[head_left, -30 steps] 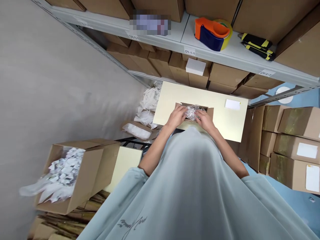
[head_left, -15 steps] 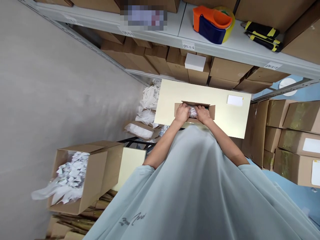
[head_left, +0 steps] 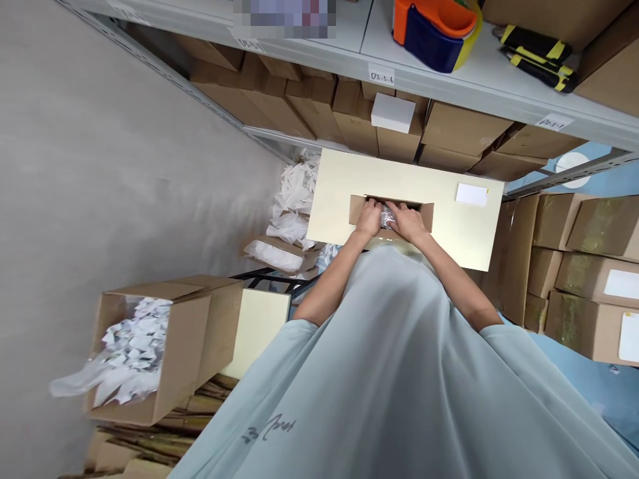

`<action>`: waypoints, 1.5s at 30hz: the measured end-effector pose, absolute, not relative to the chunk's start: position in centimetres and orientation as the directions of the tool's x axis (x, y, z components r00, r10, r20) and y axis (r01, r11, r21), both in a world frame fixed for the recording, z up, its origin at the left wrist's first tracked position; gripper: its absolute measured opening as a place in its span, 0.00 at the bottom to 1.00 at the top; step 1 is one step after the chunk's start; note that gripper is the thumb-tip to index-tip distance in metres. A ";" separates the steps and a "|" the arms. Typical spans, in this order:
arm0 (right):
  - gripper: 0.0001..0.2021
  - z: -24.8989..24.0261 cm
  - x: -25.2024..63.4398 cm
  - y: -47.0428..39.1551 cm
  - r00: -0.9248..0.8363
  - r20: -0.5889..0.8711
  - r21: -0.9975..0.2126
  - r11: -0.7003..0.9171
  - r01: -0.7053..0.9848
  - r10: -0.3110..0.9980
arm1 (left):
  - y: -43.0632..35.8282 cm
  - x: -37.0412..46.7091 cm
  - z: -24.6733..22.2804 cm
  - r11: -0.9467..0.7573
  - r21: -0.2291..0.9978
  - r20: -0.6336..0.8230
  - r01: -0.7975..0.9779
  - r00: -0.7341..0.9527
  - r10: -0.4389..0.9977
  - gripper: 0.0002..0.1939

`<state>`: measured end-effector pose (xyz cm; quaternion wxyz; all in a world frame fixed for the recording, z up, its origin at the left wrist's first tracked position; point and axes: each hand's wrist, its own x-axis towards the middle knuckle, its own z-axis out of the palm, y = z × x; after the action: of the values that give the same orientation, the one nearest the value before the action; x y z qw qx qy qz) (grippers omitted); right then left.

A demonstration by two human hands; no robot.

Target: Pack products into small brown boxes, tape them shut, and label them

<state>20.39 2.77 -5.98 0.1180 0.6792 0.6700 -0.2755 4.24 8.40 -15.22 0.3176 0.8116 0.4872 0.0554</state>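
a shiny bundle in clear wrap [head_left: 387, 218] sits in an open cardboard box [head_left: 356, 209], showing in the gap between the two hands. the left hand [head_left: 369, 218] is on its left and the right hand [head_left: 409, 223] on its right, both reaching in over the near edge of the box. the hands are a little apart, fingers bent down, with the bundle just beside or under the fingertips; i cannot tell whether they grip it or only press on it. the side flaps of the box are spread outward.

the box is on a cream counter [head_left: 456, 233], close against the front of the person's pale shirt [head_left: 389, 372]. a white card [head_left: 472, 194] lies on the counter to the right.

beyond the counter stands a grey metal shelf [head_left: 424, 83]. its upper level carries an orange and blue tape dispenser [head_left: 429, 36] and black and yellow cutters [head_left: 539, 56]; lower down, a small white box [head_left: 393, 112] rests on brown cartons [head_left: 464, 133]. more taped cartons [head_left: 574, 269] are stacked to the right. on the left, by a plain grey wall [head_left: 124, 166], a large open carton [head_left: 184, 359] holds white scraps [head_left: 137, 339].
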 end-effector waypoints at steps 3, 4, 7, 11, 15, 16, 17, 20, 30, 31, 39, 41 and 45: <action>0.37 -6.4 19.7 3.3 -0.051 -0.537 -0.172 -0.051 0.984 0.842 | 7.9 2.3 -14.2 -0.336 0.653 -0.113 0.679 0.526 0.843 0.18; 0.38 -6.6 19.6 3.4 -0.048 -0.533 -0.167 -0.049 0.985 0.844 | 7.5 1.5 -13.7 -0.311 0.658 -0.059 0.686 0.459 0.886 0.19; 0.41 -7.1 19.6 3.6 -0.043 -0.522 -0.169 -0.054 0.984 0.852 | 6.1 -1.0 -12.7 -0.094 0.673 0.021 0.733 0.109 0.994 0.26; 0.51 -7.7 19.8 3.8 -0.012 -0.498 -0.188 -0.094 0.978 0.867 | 4.5 -1.9 -12.4 -0.021 0.723 -0.033 0.691 0.065 0.997 0.21; 0.56 -7.9 19.6 4.3 -0.001 -0.491 -0.214 -0.119 0.969 0.871 | 3.3 0.0 -12.4 -0.259 0.726 -0.020 0.637 0.396 0.918 0.17; 0.55 -7.8 19.7 4.2 -0.009 -0.494 -0.223 -0.117 0.968 0.869 | 3.2 0.5 -12.4 -0.312 0.706 -0.037 0.635 0.472 0.881 0.19; 0.54 -7.7 20.0 4.1 -0.024 -0.495 -0.239 -0.109 0.965 0.869 | 3.2 0.8 -12.5 -0.359 0.684 -0.058 0.635 0.538 0.841 0.23; 0.46 -7.3 21.9 2.6 -0.065 -0.430 -0.330 -0.090 0.940 0.900 | 3.6 0.7 -12.7 -0.450 0.643 -0.120 0.620 0.662 0.740 0.37; 0.27 -8.6 27.4 -4.7 0.297 -0.252 -0.709 -0.384 0.591 0.921 | 4.9 -0.5 -12.7 -0.423 0.712 -0.165 0.560 0.720 0.675 0.31; 0.27 -8.5 26.8 -4.7 0.225 -0.272 -0.736 -0.353 0.578 0.936 | 5.1 -0.4 -12.6 -0.420 0.721 -0.158 0.551 0.721 0.675 0.28; 0.28 -7.8 25.2 -3.2 -0.104 -0.444 -0.600 -0.209 0.772 0.890 | 6.4 0.0 -11.2 -0.377 0.733 -0.097 0.566 0.635 0.766 0.25; 0.24 -8.3 25.4 -3.0 -0.084 -0.433 -0.579 -0.205 0.789 0.897 | 6.9 0.7 -10.7 -0.378 0.683 -0.013 0.624 0.528 0.849 0.40; 0.30 -9.2 25.2 -3.1 0.122 -0.312 -0.465 -0.264 0.845 0.942 | 8.1 1.9 -10.1 -0.457 0.644 0.052 0.613 0.561 0.826 0.43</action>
<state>25.17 -3.06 -9.19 -0.0869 0.7440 0.6006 -0.2797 1.94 8.11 -10.10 0.2917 0.8339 0.4316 0.1823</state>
